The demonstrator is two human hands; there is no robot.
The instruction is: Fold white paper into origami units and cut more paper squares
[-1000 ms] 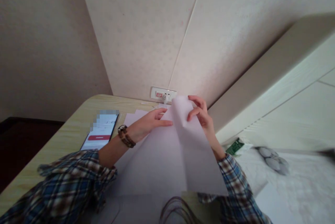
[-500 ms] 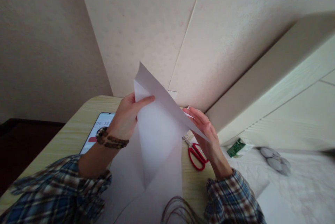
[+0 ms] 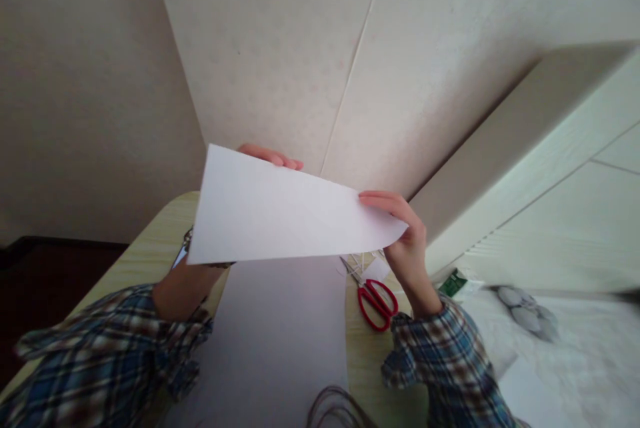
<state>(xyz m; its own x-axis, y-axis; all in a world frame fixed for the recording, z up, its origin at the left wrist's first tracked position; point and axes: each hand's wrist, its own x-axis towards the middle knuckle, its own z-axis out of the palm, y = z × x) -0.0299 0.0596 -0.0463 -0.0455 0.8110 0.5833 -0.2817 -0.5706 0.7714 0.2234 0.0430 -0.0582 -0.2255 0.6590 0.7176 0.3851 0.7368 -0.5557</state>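
Observation:
A white sheet of paper (image 3: pixel 290 211) is raised above the table, its broad face towards me and its right end curling. My left hand (image 3: pixel 273 155) is behind it; fingertips show over the top edge, while the thumb and palm are hidden. On the right end, my right hand (image 3: pixel 409 241) grips the paper, fingers over the top edge. Beneath lies a larger white sheet (image 3: pixel 290 328). Red-handled scissors (image 3: pixel 376 305) rest on the table below my right hand, blades partly open, beside a small white paper piece (image 3: pixel 376 269).
A pale wood-grain table (image 3: pixel 155 235) stands against the wall. Behind my left wrist a phone (image 3: pixel 180 255) is mostly covered. Dark cords (image 3: pixel 340 408) lie at the near edge. To the right are a green-and-white packet (image 3: pixel 454 283) and a white quilted surface (image 3: pixel 590 361).
The held paper has swung from a slanted, upright pose to a wide, nearly level one. My left hand has passed behind it, and my right fingers have come over its right end.

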